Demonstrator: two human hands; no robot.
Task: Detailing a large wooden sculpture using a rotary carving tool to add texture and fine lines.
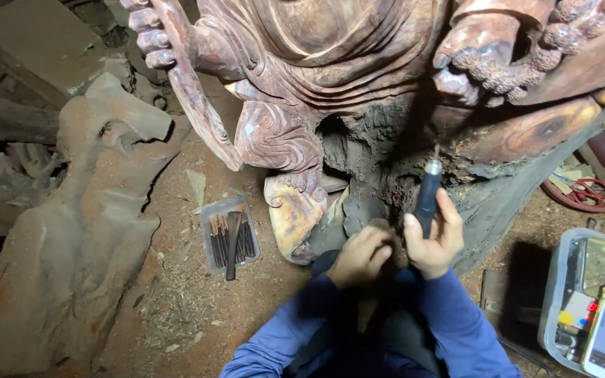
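Carved wooden statue (302, 63) smooth, faintly glossy; its hollow base (365, 161) rough, matt; rotary tool (427, 196) dark matt plastic.

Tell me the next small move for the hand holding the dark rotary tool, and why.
Probably ease the right hand forward, so the dark pen-shaped rotary tool meets the rough dark hollow in the reddish carved wooden statue; its tip seems just short of it.

Dirt floor (197, 308) strewn with sawdust and wood chips. Rough grey wood slabs (71, 231) piled at left. Small clear tray of chisels (230, 234) lying on the ground. Red scissors (589, 189) at right, lit from above, dim elsewhere.
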